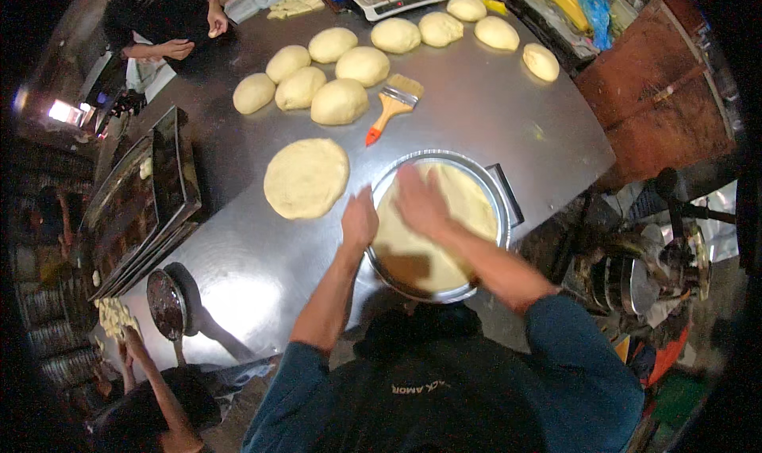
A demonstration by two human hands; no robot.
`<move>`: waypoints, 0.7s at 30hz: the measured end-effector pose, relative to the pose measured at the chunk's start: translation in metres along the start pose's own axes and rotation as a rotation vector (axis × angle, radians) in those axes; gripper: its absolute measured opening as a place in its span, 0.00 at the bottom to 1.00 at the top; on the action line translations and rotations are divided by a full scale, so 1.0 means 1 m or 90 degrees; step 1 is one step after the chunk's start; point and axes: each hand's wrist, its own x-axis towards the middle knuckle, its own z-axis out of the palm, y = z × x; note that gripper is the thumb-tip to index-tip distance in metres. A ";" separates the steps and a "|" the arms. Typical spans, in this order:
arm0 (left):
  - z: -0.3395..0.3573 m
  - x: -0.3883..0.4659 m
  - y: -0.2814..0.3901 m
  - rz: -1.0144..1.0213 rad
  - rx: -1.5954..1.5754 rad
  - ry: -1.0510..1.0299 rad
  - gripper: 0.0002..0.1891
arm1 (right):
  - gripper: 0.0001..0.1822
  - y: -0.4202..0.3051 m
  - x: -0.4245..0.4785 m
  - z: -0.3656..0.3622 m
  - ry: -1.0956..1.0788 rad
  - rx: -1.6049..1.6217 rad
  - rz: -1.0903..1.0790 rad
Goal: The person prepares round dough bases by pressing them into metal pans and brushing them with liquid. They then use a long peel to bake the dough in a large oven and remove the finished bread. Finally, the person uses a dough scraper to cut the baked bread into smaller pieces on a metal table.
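Observation:
A round metal pan (pixel 506 215) stands on the steel table in front of me, with a sheet of pale dough (pixel 437 238) spread over its bottom. My right hand (pixel 419 200), blurred, lies over the dough at the upper left inside the pan, its fingers apart. At the pan's left rim is my left hand (pixel 359 221); whether it grips the rim is hard to tell. Left of it lies a flattened dough disc (pixel 306 179). A flat brush (pixel 393 106) with a wooden handle and red tip lies beyond the pan, near several dough balls (pixel 339 101).
A digital scale (pixel 396 3) stands at the far edge. Stacked dark trays (pixel 146 203) and a dark round pan (pixel 166 304) are at the left. Co-workers' hands (pixel 177 49) show at the upper left and lower left, the latter by dough pieces (pixel 116 317).

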 end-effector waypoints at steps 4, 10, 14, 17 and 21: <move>-0.018 -0.042 -0.013 -0.036 -0.057 -0.100 0.19 | 0.39 -0.039 -0.033 0.018 -0.042 0.080 -0.122; -0.010 -0.002 -0.017 0.174 -0.078 -0.131 0.21 | 0.37 -0.014 -0.032 0.005 0.083 -0.004 -0.111; -0.022 -0.029 -0.022 0.155 -0.029 -0.076 0.22 | 0.38 -0.006 -0.039 -0.006 0.066 0.046 -0.007; -0.013 -0.049 -0.028 0.134 -0.002 -0.052 0.23 | 0.38 0.009 -0.043 -0.003 0.095 0.000 -0.084; -0.011 -0.087 -0.023 0.115 0.229 0.033 0.27 | 0.35 0.030 -0.071 -0.003 0.074 -0.059 -0.036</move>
